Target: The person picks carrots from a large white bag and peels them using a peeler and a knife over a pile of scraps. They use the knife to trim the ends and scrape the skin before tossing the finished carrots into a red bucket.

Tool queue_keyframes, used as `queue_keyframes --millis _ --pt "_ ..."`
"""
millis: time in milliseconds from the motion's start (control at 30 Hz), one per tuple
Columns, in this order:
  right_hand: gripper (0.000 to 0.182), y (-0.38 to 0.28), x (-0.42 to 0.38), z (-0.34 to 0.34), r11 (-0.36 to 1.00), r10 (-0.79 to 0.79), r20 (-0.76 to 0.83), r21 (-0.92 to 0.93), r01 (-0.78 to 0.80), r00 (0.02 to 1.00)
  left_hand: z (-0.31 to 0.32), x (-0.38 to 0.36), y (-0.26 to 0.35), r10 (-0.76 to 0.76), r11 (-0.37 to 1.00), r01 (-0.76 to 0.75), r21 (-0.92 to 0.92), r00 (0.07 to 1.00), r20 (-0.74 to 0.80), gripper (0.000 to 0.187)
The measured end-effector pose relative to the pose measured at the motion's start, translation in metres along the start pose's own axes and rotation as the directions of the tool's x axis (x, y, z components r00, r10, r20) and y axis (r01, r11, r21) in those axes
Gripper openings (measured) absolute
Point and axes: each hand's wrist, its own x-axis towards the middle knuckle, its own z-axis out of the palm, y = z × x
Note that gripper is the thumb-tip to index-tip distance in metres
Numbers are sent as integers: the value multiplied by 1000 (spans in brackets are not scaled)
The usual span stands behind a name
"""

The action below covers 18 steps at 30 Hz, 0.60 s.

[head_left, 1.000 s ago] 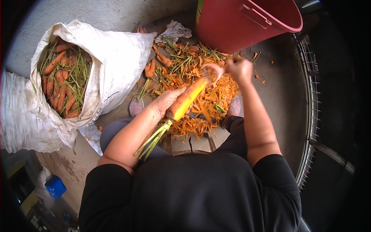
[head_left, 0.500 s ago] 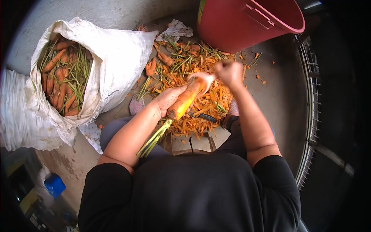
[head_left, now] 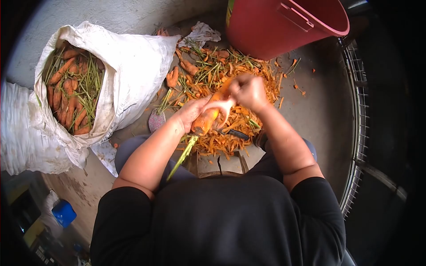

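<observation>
A large carrot (head_left: 207, 120) with green stems lies in my left hand (head_left: 193, 112), whose fingers wrap round its lower part. Its stems point down toward my lap, and its upper end tilts away from me. My right hand (head_left: 249, 92) is closed on the handle of a pale peeler (head_left: 225, 106), slightly blurred, whose head lies across the middle of the carrot. Orange peelings (head_left: 222, 144) are heaped on the floor beneath both hands. Among them lies a knife with a dark handle (head_left: 237, 134).
A white sack (head_left: 142, 66) of carrots with green stems stands at the left. A red bucket (head_left: 270, 31) is at the top right. Loose carrots (head_left: 172, 77) lie beside the peelings. Metal mesh (head_left: 361, 106) runs along the right. A blue object (head_left: 64, 213) is at the lower left.
My right hand and the peeler have moved left and down along the carrot, toward its stem end. My left hand stays in nearly the same place, and the stems have shifted slightly.
</observation>
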Motion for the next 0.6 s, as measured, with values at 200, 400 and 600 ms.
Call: queue_keyframes --millis 200,400,600 --pt "27 70 32 -54 794 467 -308 -268 -546 829 -16 10 -9 -103 993 109 -42 986 129 47" --pt "17 -33 -3 -16 981 -195 34 26 194 980 1 8 -1 56 998 -56 4 998 -11 43" --pt "20 15 2 8 996 85 18 16 -85 996 -10 7 -1 -13 999 11 42 999 51 47"
